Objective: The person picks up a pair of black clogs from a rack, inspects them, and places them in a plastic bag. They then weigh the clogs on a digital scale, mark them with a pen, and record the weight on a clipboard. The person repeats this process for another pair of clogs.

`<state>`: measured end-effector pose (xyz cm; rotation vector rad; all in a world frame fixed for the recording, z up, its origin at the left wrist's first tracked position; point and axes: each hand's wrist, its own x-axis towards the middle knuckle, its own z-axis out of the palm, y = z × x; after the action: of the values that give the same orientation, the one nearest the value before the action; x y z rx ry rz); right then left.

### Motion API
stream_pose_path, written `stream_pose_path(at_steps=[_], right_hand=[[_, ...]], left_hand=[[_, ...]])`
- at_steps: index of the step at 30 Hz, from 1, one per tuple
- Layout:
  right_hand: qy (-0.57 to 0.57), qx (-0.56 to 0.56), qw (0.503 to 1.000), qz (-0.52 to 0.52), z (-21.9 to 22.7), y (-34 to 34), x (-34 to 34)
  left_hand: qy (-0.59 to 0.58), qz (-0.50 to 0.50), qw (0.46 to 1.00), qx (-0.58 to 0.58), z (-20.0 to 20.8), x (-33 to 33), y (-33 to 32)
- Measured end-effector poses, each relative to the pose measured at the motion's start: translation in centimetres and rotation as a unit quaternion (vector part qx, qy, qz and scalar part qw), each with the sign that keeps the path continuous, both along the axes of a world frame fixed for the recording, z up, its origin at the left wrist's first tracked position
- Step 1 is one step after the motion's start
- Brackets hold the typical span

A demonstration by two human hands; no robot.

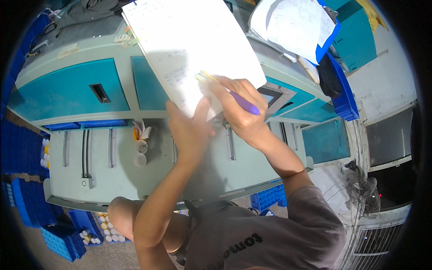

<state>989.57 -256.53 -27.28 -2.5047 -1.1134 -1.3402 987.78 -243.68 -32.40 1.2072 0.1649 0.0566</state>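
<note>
A white notebook with handwriting on its page is held up at the top middle, brightly lit. My left hand grips its lower edge, the thumb lying over the page and the other fingers mostly behind it. My right hand is closed around a pen with a thick purple end. The pen's front part looks yellowish and points at the page near its lower left. Glare washes out the tip, so I cannot tell whether it touches the paper.
Beyond the notebook runs a pale green machine with teal panels. Papers on a blue clipboard lie at the upper right. Two white cups stand on the pale ledge. Blue crates with white containers sit at left; a fan stands right.
</note>
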Motion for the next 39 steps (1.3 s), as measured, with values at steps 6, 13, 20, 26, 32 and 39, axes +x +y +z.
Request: stream_pose_path(at_steps=[6,13,20,26,32,39], right_hand=[[0.049,0.003,0.998,-0.026,0.0,0.2,-0.1],[0.034,0.046,0.998,0.005,-0.2,-0.1,0.4],[0.328,0.454,0.828,0.021,0.4,-1.4,0.4],[0.408,0.461,0.783,0.088,1.9,-2.1,-1.3],[0.407,0.436,0.776,0.205,2.2,-2.4,-0.8],[0.456,0.390,0.787,0.140,0.8,0.5,3.7]], left_hand=[[-0.005,0.005,1.000,-0.015,-0.1,-0.1,-0.1],[0.000,0.001,1.000,-0.009,-0.1,0.0,-0.1],[-0.006,0.010,1.000,-0.002,-0.1,0.0,-0.5],[-0.014,0.005,1.000,-0.001,0.2,-0.1,-0.5],[-0.016,0.007,1.000,-0.022,0.0,-0.1,-0.5],[-0.021,-0.001,0.999,-0.028,-0.8,0.1,-0.6]])
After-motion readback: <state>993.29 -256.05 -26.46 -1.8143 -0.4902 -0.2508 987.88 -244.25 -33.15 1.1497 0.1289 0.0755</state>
